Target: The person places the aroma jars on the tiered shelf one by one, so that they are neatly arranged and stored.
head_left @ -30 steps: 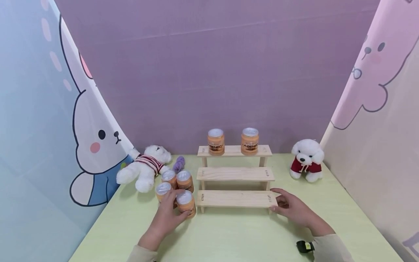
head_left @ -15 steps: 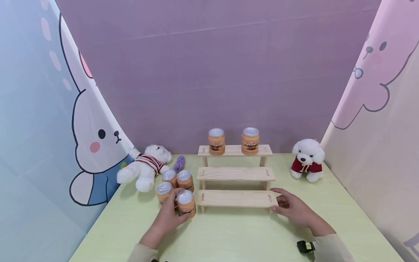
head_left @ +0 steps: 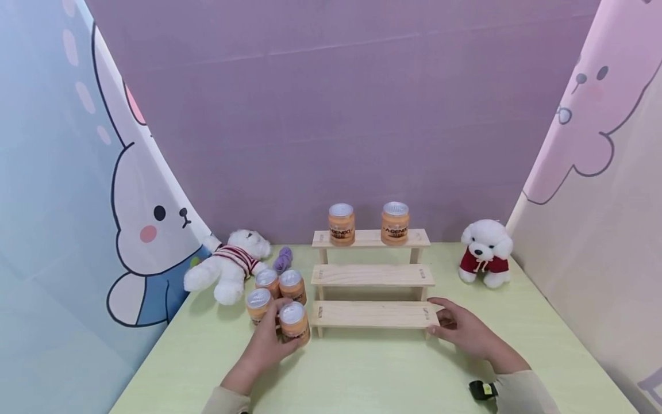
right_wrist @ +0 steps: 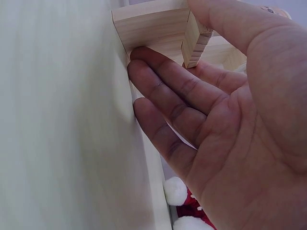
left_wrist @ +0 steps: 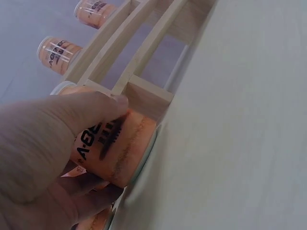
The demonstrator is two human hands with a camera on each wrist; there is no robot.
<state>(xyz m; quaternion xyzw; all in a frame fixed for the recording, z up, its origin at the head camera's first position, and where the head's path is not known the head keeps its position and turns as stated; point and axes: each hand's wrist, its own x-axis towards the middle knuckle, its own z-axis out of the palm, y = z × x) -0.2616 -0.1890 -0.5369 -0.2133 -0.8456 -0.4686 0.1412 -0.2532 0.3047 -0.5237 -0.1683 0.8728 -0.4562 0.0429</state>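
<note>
Seemingly working only partway along, counting 2 cans (head_left: 341, 225) on the top tier (head_left: 368, 238) of the wooden rack (head_left: 372, 276), gripping 1 orange can (head_left: 294, 323) beside its left end in the curled left hand (head_left: 267, 343), pinching the right end in the right hand (head_left: 464, 330), and leaving 3 more cans (head_left: 292, 287) on the table (head_left: 372, 374).

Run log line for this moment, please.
Left hand: grips orange cylindrical can, silver top; right hand: holds right end of three-tier pale wooden rack; top tier: two similar cans upright

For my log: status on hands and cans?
Left hand grips front orange can. Right hand holds three-tier wooden shelf, lower right. Nothing visible between can and shelf.
</note>
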